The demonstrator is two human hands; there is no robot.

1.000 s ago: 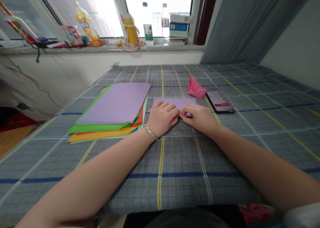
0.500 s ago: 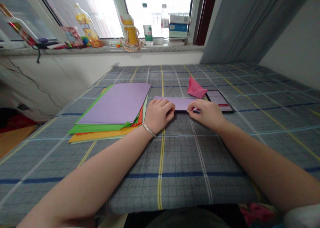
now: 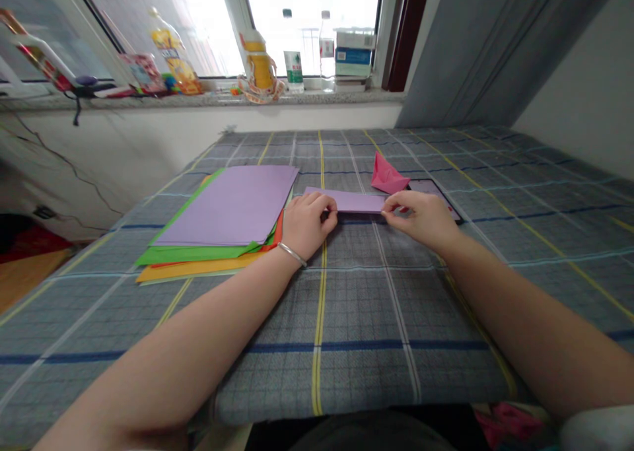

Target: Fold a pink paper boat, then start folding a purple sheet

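Head view looks down on a grey checked cloth [image 3: 347,319] with yellow, white and blue lines, and this cloth covers the whole surface in front of the person. Near the middle of it lies a folded lilac paper strip [image 3: 354,201], long and flat, and it lies across the surface from left to right. The left hand [image 3: 308,225], with a metal bangle [image 3: 292,254] on the wrist, pinches the left part of the strip, and the right hand [image 3: 421,220] pinches its right end, so the two hands are apart with the paper between them. Just left of the left hand is a stack of coloured paper [image 3: 222,207], lilac on top, with green, red and orange edges below. At the far right of the strip sits a pink folded paper piece [image 3: 389,175], touching a phone [image 3: 436,190] partly hidden by the right hand. Beyond the surface is a stone window sill [image 3: 198,99] with a water bottle [image 3: 293,61] and stacked boxes [image 3: 354,48]. A grey curtain [image 3: 475,48] hangs on the right, and a wooden floor [image 3: 30,273] shows low on the left.
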